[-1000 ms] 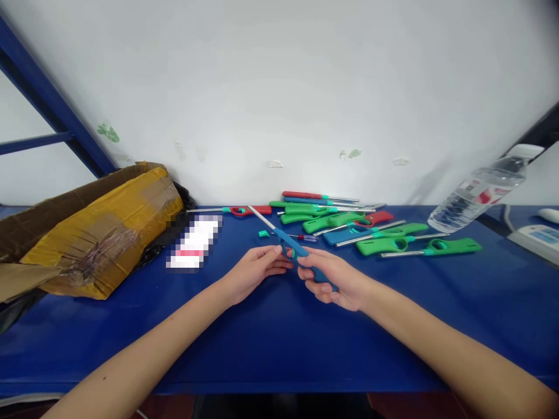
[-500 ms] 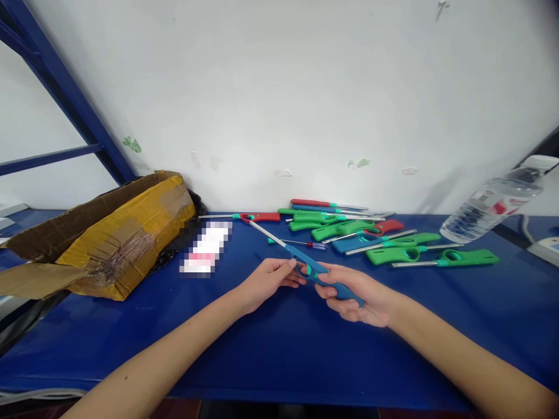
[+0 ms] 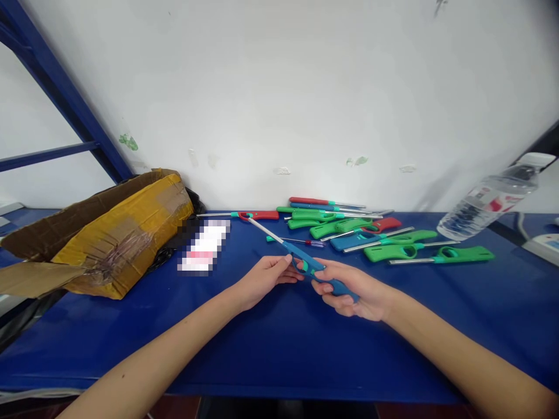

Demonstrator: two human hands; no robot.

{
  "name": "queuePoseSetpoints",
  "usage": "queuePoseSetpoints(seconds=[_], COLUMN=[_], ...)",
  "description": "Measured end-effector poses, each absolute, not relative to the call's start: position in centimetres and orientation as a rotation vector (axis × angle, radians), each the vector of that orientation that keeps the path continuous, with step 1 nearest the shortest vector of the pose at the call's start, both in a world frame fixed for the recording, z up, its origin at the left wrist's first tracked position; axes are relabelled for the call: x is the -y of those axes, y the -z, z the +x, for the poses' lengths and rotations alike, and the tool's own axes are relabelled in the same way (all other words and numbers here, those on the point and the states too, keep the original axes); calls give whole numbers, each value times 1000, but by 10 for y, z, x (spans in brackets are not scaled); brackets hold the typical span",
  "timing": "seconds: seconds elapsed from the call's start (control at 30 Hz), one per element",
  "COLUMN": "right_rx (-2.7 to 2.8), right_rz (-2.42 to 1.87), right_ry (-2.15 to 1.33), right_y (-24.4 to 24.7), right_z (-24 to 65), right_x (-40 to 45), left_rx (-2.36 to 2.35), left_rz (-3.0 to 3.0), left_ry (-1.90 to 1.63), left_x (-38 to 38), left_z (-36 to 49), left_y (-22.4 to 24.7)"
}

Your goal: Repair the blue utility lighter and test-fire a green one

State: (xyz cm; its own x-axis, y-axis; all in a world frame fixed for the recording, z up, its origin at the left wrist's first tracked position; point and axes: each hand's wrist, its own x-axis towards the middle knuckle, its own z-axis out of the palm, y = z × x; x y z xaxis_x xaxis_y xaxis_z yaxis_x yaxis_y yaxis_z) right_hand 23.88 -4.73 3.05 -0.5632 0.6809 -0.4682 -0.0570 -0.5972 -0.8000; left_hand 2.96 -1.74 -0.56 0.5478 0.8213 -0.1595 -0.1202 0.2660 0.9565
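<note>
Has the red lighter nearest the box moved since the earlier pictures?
No. The red lighter's handle still ends just below the same white wall patch.

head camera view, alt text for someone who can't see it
A right hand grips a blue lighter, with the left hand at its trigger end. Behind are more long-necked lighters; a taped cardboard box sits left, a bottle right.

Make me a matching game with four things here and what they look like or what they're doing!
1. bottle
2. right hand
3. box
4. table

A. partly covered in yellow tape
B. dark blue all over
C. gripping a blue lighter
D. see-through, with a white cap

Right pairs: 1-D, 2-C, 3-A, 4-B
</note>
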Motion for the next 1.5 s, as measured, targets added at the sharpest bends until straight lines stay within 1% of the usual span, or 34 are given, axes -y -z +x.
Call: queuePoseSetpoints(seconds=[1.5], right_rx=[1087], right_rz=[-1106], right_ry=[-2192], right_y=[-29], right_z=[236], right_x=[49], left_rx=[-742], left_rz=[1161], left_ry=[-695], left_x=[15], left_z=[27], left_y=[9])
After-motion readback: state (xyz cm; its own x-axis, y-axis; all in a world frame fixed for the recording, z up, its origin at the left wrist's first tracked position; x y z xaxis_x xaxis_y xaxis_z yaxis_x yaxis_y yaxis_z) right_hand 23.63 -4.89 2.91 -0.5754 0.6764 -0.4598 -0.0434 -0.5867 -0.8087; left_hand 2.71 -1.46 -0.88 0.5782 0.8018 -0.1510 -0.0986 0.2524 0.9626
